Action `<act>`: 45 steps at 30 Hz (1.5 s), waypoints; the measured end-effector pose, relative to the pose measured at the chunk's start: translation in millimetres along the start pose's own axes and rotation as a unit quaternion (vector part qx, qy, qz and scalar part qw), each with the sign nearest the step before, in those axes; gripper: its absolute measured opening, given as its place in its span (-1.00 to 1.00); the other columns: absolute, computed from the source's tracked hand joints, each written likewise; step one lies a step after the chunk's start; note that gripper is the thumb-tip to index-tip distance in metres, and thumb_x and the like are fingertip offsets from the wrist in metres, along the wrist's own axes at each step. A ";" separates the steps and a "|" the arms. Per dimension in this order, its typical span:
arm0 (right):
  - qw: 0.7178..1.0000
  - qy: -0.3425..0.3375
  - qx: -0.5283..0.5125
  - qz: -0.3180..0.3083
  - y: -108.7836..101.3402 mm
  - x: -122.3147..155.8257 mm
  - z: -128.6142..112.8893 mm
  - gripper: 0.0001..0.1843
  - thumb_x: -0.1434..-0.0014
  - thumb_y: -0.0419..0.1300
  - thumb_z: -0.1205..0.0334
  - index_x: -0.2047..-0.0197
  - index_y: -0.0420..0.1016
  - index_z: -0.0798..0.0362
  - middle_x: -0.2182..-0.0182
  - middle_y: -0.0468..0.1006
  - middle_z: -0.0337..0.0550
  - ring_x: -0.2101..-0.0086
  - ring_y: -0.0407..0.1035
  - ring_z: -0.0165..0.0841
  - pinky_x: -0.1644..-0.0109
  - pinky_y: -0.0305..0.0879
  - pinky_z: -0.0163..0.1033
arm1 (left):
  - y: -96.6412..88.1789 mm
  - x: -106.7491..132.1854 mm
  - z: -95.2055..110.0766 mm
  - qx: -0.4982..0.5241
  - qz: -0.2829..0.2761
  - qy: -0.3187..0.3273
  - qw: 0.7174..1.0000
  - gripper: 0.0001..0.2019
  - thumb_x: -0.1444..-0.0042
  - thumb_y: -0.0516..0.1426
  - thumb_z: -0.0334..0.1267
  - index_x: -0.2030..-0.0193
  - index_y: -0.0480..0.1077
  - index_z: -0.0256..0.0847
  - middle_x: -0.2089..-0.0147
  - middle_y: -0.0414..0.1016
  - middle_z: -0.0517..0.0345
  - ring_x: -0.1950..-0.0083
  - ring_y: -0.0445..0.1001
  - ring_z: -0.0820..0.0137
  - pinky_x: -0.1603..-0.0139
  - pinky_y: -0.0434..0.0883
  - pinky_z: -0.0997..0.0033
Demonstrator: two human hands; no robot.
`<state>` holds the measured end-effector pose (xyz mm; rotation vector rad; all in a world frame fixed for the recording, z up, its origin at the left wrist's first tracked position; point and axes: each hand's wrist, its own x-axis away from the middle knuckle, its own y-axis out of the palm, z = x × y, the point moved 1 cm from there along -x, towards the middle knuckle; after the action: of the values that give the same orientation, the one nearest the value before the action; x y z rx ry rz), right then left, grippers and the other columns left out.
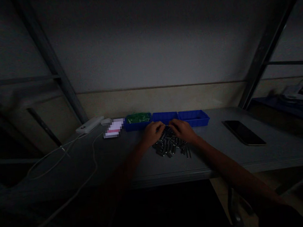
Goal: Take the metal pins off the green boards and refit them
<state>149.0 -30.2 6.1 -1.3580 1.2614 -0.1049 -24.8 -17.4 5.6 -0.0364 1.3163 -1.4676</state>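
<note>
A pile of small shiny metal pieces (168,146) lies on the grey table, several of them slim and pin-like at its right side. Over the pile's far left part is my left hand (153,133), its fingers bent and pinched together. My right hand (182,129) faces it from the right, also with pinched fingers. The fingertips of both hands nearly meet; what sits between them is too small and dark to make out. Just beyond the hands stand a middle blue bin (165,116) and a right blue bin (194,118).
A left blue bin (125,125) holds green plastic-like material (138,117). Further left lie a lit phone (113,128), a white power strip (90,124) and loose white cables (94,155). A dark tablet or large phone (244,132) rests at right. Metal frame posts rise behind the table (151,167).
</note>
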 end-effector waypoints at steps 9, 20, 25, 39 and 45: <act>1.000 0.007 0.027 0.002 1.6 -0.3 0.6 -0.78 -0.27 -0.07 0.21 0.24 0.37 0.05 0.31 0.52 -0.11 0.30 0.38 -0.37 0.22 0.20 -0.32 | -3.9 -0.7 -3.5 0.053 -0.006 -0.027 0.998 -0.89 -0.13 0.02 -0.25 0.31 0.33 -0.20 0.44 0.42 0.20 0.35 0.41 0.41 0.29 0.31 0.45; 1.000 0.011 0.008 -0.005 1.2 -0.6 1.4 -0.80 -0.26 -0.04 0.20 0.27 0.37 0.04 0.33 0.50 -0.11 0.32 0.38 -0.36 0.23 0.19 -0.32 | 3.3 1.3 -5.4 0.057 -0.021 -0.043 0.997 -0.86 -0.16 -0.03 -0.26 0.35 0.30 -0.21 0.43 0.43 0.18 0.34 0.41 0.41 0.28 0.32 0.42; 0.999 0.038 0.012 0.009 0.8 -1.5 4.2 -0.74 -0.27 -0.08 0.19 0.34 0.36 0.06 0.38 0.49 -0.11 0.35 0.36 -0.36 0.25 0.18 -0.32 | 4.4 0.5 -6.0 0.085 -0.004 -0.034 0.996 -0.91 -0.10 0.05 -0.25 0.28 0.27 -0.20 0.43 0.40 0.21 0.35 0.41 0.43 0.29 0.32 0.46; 0.998 0.032 -0.042 0.017 3.0 0.0 4.9 -0.85 -0.21 -0.01 0.24 0.30 0.35 0.05 0.40 0.47 -0.17 0.40 0.32 -0.39 0.29 0.17 -0.33 | 7.2 2.9 0.6 0.094 -0.009 -0.049 0.994 -0.81 -0.17 -0.06 -0.23 0.41 0.26 -0.21 0.50 0.34 0.24 0.42 0.34 0.46 0.37 0.26 0.49; 0.997 0.047 -0.055 -0.003 3.6 -0.1 5.0 -0.88 -0.18 0.04 0.20 0.26 0.32 0.06 0.49 0.42 -0.21 0.47 0.29 -0.40 0.36 0.14 -0.34 | 7.6 3.1 -1.8 0.099 0.007 -0.071 0.993 -0.78 -0.18 -0.07 -0.21 0.46 0.23 -0.20 0.55 0.29 0.27 0.47 0.31 0.47 0.39 0.22 0.48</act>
<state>150.4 -25.7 2.1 -1.4658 1.3590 -0.1059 -22.1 -16.5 -2.3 -0.0030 1.0505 -1.5487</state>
